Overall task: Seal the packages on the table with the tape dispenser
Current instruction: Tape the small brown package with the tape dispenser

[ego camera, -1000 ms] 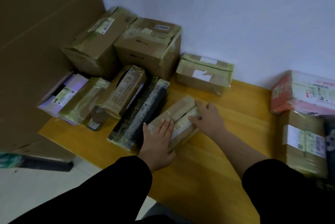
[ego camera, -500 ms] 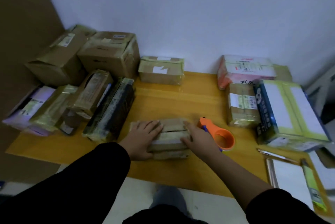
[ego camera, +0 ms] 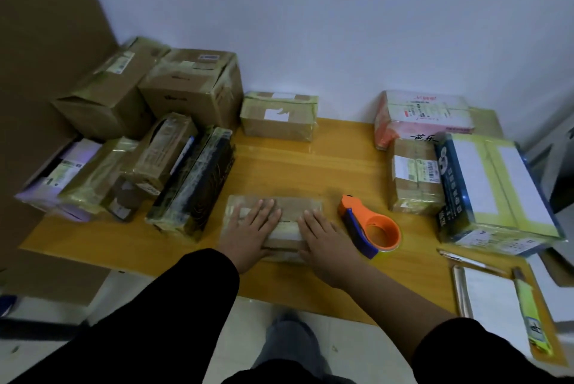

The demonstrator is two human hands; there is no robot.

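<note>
Flat, both open: left hand point(ego camera: 253, 229), right hand point(ego camera: 323, 236) pressing taped package point(ego camera: 289, 206); tape dispenser point(ego camera: 371, 229) beside.

Clothing notes:
- Left sleeve point(ego camera: 174, 315): black, long, plain matte fabric, loose fit. Cuff reaches wrist, just short of left hand point(ego camera: 251, 234).
- Right sleeve point(ego camera: 484, 355): same black fabric. Ends much higher up arm, so forearm is bare from sleeve edge to right hand point(ego camera: 326, 240).
- Both hands bare.
- Trouser leg point(ego camera: 289, 349): grey-blue, denim-like, creased. Shows near centre, between the two sleeves.
- More black fabric along near edge, under trouser leg.
- Light dim, so seams and weave too dark to tell.
</note>
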